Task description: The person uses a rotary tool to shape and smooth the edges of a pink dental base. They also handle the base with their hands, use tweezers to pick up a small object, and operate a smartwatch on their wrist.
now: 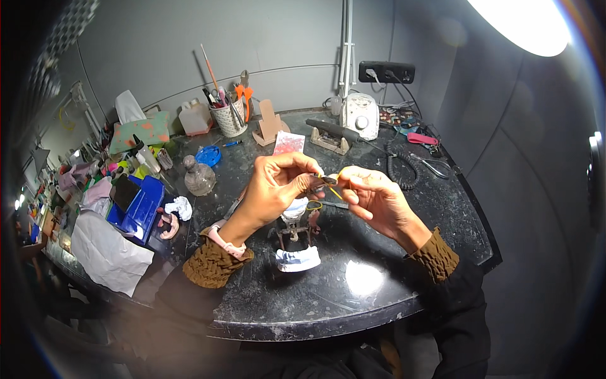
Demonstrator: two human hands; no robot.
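left hand (274, 184): fingers pinching small dark piece (329, 180) over tabletop's (252, 303) middle
right hand (382, 201): fingers pinching yellow strand (336, 193)
strand risk: overtension possibly snapping it
piece risk: slipping pinch possibly dropping it near plaster model (298, 259)

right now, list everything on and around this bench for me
small dark piece: 1, black, at left fingertips
yellow strand: 1, yellow, between the hands
plaster models: 2, white, below the hands
glass bottle: 1, clear, left
pen cup: 1, white, back
handpiece: 1, black, back centre
control box: 1, white, back right
power strip: 1, black, back wall
lamp: 1, white, top right
tray: 1, blue, left
paper sheet: 1, white, front left
bench: 1, black, below
other clutter: uncounted, mixed, left and back
left hand: 1, brown cuff, centre
right hand: 1, brown cuff, right of centre
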